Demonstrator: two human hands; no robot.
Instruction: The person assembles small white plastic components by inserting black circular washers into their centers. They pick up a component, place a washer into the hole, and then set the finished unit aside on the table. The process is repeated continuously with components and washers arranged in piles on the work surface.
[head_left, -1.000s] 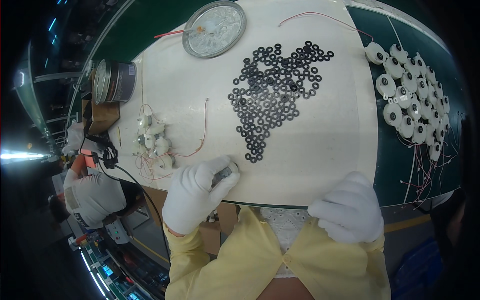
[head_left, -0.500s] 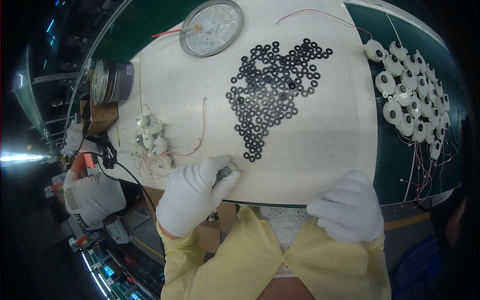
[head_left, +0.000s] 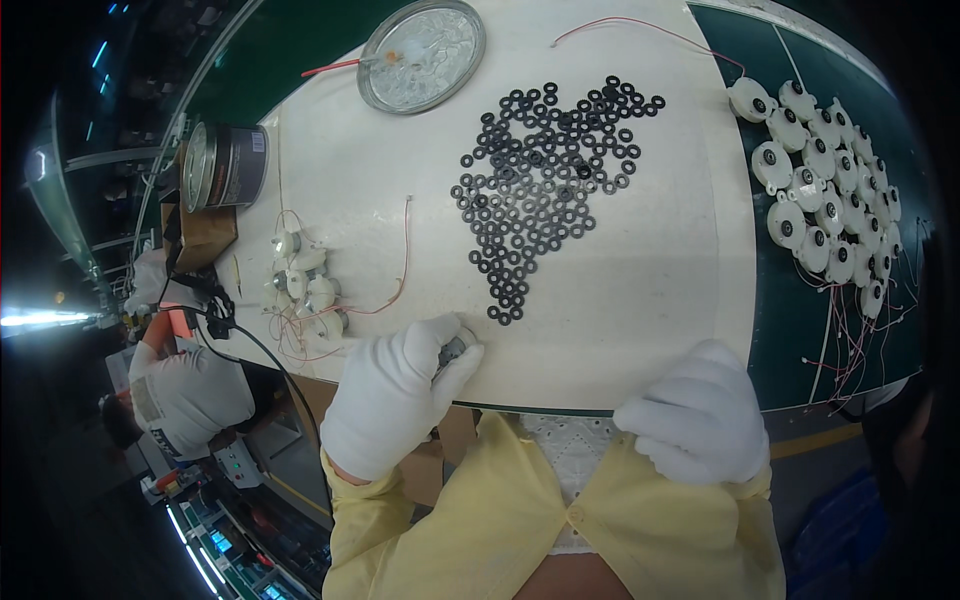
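Note:
My left hand [head_left: 388, 402], in a white glove, is closed around a small round part [head_left: 453, 351] at the table's front edge. Grey metal shows between thumb and fingers, with a pale rim; the rest is covered by the glove. My right hand [head_left: 698, 418], gloved too, lies at the front edge further right with its fingers curled in; whatever may be inside is hidden. Beyond both hands spreads a patch of black rubber rings [head_left: 535, 190]. To the left of it sits a small heap of white motors [head_left: 312, 288] with thin red and white wires.
A round metal lid [head_left: 425, 60] bearing a clear smear and a red stick lies at the far side. Beside a cardboard box stands a dark tin [head_left: 225, 165]. White motors with black rings [head_left: 825, 190] crowd the green surface at right. Another person [head_left: 195, 395] works at left.
My left hand has shifted very slightly to the right, still holding the small part. The right hand stays where it was.

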